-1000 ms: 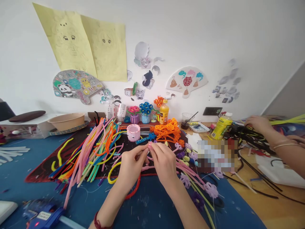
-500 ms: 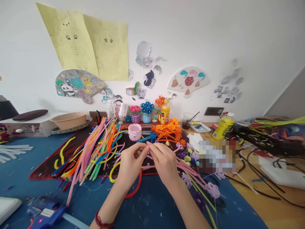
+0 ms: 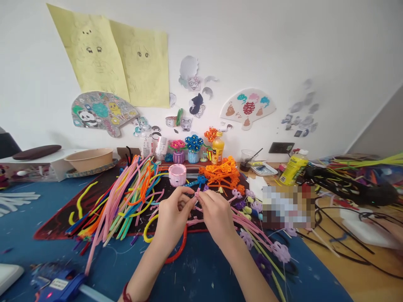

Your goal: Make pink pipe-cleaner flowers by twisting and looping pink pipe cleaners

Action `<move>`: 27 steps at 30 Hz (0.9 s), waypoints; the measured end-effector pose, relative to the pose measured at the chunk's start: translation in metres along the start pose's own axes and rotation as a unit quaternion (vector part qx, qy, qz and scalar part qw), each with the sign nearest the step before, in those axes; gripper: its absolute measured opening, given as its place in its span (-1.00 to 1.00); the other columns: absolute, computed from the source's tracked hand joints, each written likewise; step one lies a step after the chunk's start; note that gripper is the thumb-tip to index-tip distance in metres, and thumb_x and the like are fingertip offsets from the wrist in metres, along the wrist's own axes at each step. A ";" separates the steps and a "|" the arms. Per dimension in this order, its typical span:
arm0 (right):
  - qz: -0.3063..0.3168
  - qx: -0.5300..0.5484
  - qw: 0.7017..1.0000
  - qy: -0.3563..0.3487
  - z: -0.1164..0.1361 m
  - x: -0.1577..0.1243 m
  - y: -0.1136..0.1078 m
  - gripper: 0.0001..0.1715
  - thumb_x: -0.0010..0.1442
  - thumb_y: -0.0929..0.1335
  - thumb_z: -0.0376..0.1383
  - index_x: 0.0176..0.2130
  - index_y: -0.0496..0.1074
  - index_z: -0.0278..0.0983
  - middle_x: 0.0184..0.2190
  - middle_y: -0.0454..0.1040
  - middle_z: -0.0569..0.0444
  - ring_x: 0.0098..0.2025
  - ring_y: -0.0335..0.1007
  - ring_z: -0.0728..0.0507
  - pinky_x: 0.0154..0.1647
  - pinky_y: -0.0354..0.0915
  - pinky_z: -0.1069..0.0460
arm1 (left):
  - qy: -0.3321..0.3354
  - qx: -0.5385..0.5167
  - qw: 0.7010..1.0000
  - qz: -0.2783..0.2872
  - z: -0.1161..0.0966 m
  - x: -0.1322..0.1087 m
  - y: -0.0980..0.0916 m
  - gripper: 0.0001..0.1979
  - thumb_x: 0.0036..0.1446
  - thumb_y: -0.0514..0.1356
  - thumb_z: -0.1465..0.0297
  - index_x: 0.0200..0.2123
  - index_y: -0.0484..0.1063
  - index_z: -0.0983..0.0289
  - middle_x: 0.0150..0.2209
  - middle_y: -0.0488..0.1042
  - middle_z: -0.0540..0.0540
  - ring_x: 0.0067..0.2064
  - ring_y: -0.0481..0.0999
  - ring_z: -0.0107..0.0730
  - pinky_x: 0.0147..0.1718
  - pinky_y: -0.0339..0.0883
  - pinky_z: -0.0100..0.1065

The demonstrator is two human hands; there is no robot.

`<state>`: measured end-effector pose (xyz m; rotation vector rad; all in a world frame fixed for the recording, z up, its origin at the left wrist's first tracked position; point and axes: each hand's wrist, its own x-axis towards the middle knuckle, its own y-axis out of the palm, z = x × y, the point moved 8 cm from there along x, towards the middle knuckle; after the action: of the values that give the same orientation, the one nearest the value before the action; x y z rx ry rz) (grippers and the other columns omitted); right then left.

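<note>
My left hand (image 3: 171, 218) and my right hand (image 3: 215, 214) meet over the black mat (image 3: 56, 224), fingertips pinched together on a pink pipe cleaner (image 3: 197, 194) that is bent between them. Its loose pink ends trail down to the right under my right hand. A heap of coloured pipe cleaners (image 3: 126, 197) lies just left of my left hand. A red ring (image 3: 178, 251) lies under my left wrist.
A pink cup (image 3: 177, 174) and orange pipe-cleaner shapes (image 3: 222, 173) sit behind my hands. Purple pipe-cleaner flowers (image 3: 278, 251) lie to the right. A blue glue gun (image 3: 59, 284) rests at the lower left. Black pipe cleaners (image 3: 346, 186) and a yellow bottle (image 3: 292, 167) are at the right.
Another person's hand and arm at the far right have drawn back out of view. My two hands stay pinched on the pink pipe cleaner, shifting only slightly.
</note>
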<state>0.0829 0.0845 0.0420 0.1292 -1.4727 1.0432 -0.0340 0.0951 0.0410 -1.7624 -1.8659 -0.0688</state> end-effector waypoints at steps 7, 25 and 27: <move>0.000 0.020 1.000 0.020 -0.003 -0.001 0.000 -0.69 0.35 0.18 -0.40 -0.28 0.47 -0.31 -0.43 0.47 -0.02 -0.36 0.40 -0.12 -0.34 0.26 0.03 | 0.054 0.083 0.995 0.015 -0.010 -0.001 0.003 -0.83 0.19 0.11 0.33 -0.18 0.41 0.24 -0.53 0.46 -0.04 -0.53 0.42 -0.46 -0.50 0.27 -0.49; 0.014 -0.034 0.999 -0.012 -0.001 -0.001 -0.001 -0.67 0.26 0.20 -0.51 -0.35 0.50 -0.30 -0.48 0.47 0.03 -0.41 0.26 -0.12 -0.35 0.12 -0.02 | 0.175 0.354 0.915 0.087 -0.013 -0.007 0.012 -0.72 0.27 -0.03 0.47 -0.04 0.38 0.24 -0.44 0.52 0.07 -0.45 0.50 -0.36 -0.48 0.20 -0.46; 0.011 -0.032 0.999 -0.012 -0.001 -0.001 -0.002 -0.67 0.23 0.21 -0.54 -0.34 0.50 -0.30 -0.48 0.47 0.03 -0.40 0.27 -0.12 -0.35 0.12 -0.03 | 0.200 0.409 0.885 0.095 -0.017 -0.010 0.015 -0.69 0.21 -0.02 0.57 -0.04 0.38 0.28 -0.43 0.51 0.09 -0.43 0.49 -0.32 -0.49 0.20 -0.43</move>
<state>0.0855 0.0837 0.0417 0.0799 -1.5299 1.0146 -0.0143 0.0815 0.0458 -1.1937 -1.1495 0.3558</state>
